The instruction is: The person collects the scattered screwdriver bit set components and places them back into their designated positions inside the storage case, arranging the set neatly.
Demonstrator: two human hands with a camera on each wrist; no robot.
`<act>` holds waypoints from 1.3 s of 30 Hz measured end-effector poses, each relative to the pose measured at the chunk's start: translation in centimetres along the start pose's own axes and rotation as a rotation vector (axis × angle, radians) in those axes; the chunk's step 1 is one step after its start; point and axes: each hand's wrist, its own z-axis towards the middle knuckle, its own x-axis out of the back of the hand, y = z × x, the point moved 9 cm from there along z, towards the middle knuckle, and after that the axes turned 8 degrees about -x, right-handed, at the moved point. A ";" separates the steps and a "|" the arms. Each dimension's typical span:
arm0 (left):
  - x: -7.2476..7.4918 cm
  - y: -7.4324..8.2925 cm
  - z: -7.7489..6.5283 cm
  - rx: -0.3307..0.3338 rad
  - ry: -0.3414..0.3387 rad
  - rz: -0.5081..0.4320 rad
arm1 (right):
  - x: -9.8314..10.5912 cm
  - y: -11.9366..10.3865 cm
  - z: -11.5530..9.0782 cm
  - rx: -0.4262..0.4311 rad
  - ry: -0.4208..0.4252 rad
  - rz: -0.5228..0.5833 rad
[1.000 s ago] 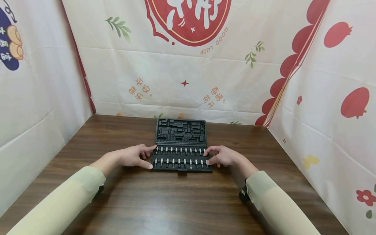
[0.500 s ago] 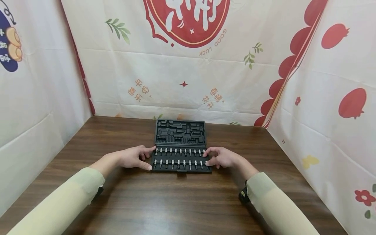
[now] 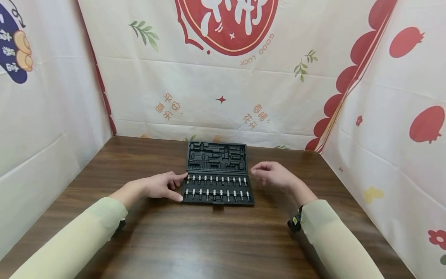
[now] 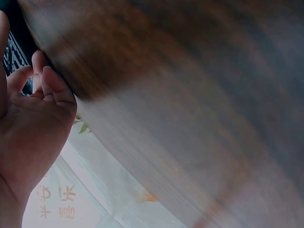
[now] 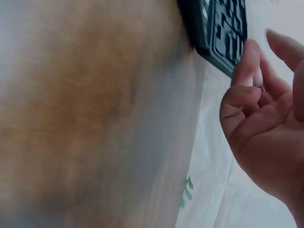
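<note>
A black plastic bit-socket case point(image 3: 216, 186) lies unfolded on the wooden table. Its lid half point(image 3: 216, 155) has moulded, vacant recesses. In the near half sit two rows of silver bit sockets point(image 3: 207, 193). My left hand point(image 3: 160, 186) rests at the case's left edge, thumb by the front corner and index finger near the hinge. Off the right edge hovers my right hand point(image 3: 273, 174), apart from the case, its fingers loosely bent and nothing seen in them. In the right wrist view the lid corner point(image 5: 223, 35) shows beyond the fingertips.
The brown wooden table point(image 3: 195, 240) extends around the case. Printed white cloth point(image 3: 195, 77) hangs behind it and on both sides. Each wrist wears a dark strap, partly under the sleeve.
My right hand has let go of the case's right edge and moved up and slightly right. My left hand stays at the left edge. The case stays put.
</note>
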 end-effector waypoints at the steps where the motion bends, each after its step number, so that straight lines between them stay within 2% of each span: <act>1: 0.0 0.0 0.0 -0.001 -0.001 0.000 | 0.5 0.0 0.2 -0.005 0.023 0.027; 5: 0.1 0.1 0.0 -0.003 -0.004 0.003 | 2.0 0.0 1.5 -0.030 0.104 0.118; 9: 0.1 0.1 0.0 -0.007 -0.001 0.008 | 2.2 -0.2 3.1 -0.027 0.114 0.198; 19: 0.0 0.0 0.0 -0.003 -0.005 -0.008 | 0.5 -1.2 6.2 0.020 0.009 0.488; 26: 0.1 0.1 0.1 -0.007 -0.001 -0.004 | -0.7 -2.2 7.7 0.023 -0.050 0.627; 35: 0.1 0.1 0.1 -0.016 -0.004 -0.001 | -0.9 -2.1 7.8 0.033 -0.128 0.796; 39: 0.2 0.0 0.0 -0.014 -0.001 -0.004 | -0.5 -2.4 7.4 0.058 -0.145 0.830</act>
